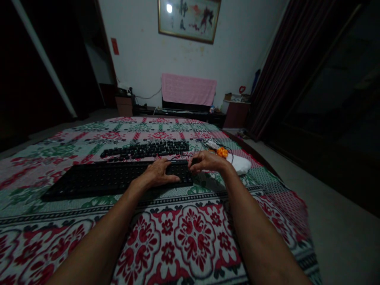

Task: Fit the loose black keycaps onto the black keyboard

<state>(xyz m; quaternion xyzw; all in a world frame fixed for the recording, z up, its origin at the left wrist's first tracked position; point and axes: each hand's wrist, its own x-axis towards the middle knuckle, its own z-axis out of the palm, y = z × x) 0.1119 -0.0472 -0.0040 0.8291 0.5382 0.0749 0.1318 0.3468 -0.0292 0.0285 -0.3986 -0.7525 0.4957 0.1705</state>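
The left forearm (108, 219), at the lower left of the frame, and the right forearm (253, 225), at the lower right, are bare to the frame's edge, tapering smoothly to narrow wrists (228, 168) and, near the centre, a left hand (160, 173) and right hand (205, 161), equally bare.

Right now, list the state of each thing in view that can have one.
Long black keyboard: lying flat, visible sockets bare
Small black keycaps: loose, grouped behind the keyboard
Left hand: open, resting on the keyboard
Right hand: curled at the keyboard's right end, grip unclear
Red-and-green patterned cloth: spread out
Pink rectangular towel: draped
Gold-framed picture: hung
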